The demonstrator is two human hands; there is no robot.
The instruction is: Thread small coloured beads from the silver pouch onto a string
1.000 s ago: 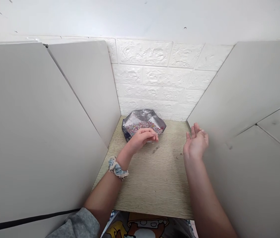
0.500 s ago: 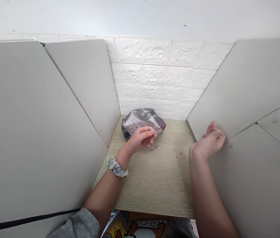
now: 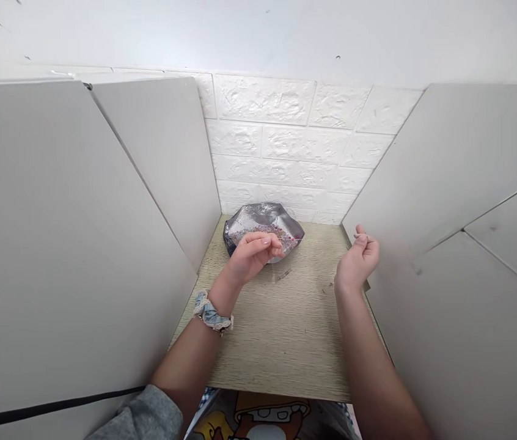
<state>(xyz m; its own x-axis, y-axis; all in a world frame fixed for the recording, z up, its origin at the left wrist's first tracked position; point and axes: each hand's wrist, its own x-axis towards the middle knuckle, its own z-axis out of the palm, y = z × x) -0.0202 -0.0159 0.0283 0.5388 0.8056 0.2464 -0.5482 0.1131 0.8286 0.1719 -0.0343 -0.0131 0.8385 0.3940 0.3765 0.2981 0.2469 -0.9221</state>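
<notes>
My left hand (image 3: pixel 255 253), with a blue scrunchie (image 3: pixel 212 313) on the wrist, is held over the table in front of a silvery bag (image 3: pixel 263 215) of small colourful beads. Its fingers are pinched together, and a faint thin thread (image 3: pixel 273 269) shows at the fingertips. To the right, my right hand (image 3: pixel 358 260) is raised near the right panel with its fingers closed. Whatever it may pinch is too fine to make out. A small thin item (image 3: pixel 283 275) lies on the wood below the left fingertips.
The wooden tabletop (image 3: pixel 281 342) is narrow. Pale panels stand on the left (image 3: pixel 57 232) and right (image 3: pixel 464 318), and a white brick-patterned wall (image 3: pixel 286 140) closes the back. A few tiny specks (image 3: pixel 327 287) lie on the wood near my right hand.
My right hand has moved left, away from the right panel and towards my left hand. My left hand has shifted slightly left, its fingers still pinched. The bag stays in place.
</notes>
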